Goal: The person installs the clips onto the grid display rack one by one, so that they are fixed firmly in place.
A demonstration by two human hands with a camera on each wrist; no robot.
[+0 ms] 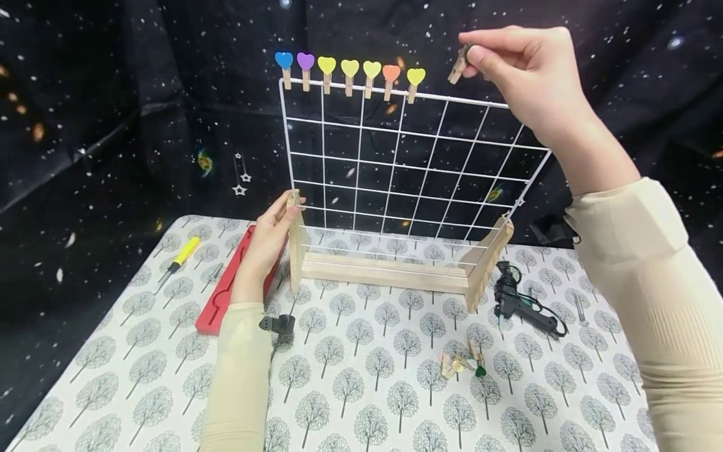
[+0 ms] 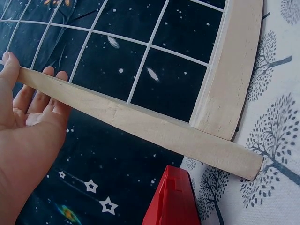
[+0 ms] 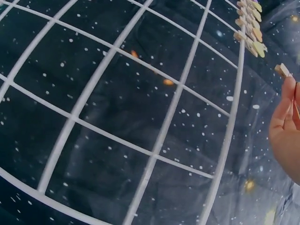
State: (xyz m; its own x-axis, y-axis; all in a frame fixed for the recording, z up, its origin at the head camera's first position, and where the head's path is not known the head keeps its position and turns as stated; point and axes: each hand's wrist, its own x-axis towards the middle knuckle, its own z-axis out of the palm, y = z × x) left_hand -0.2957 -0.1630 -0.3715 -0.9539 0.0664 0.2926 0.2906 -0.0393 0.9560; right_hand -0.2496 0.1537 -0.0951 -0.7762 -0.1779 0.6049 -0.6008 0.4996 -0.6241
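My right hand pinches a small wooden clothespin between thumb and fingers, its jaw end pointing down. It is held in the air above the top wire of a white grid rack; fingertips hide its decorated end. In the right wrist view the clothespin is apart from the wire. Heart clothespins, blue, purple, orange and several yellow, are clipped along the wire's left part. My left hand grips the rack's left wooden post, thumb on one side, fingers on the other.
More clothespins lie in a small pile on the tree-print tablecloth. A black glue gun lies right of the rack. A red tray lies beside my left forearm, and a yellow-handled screwdriver farther left.
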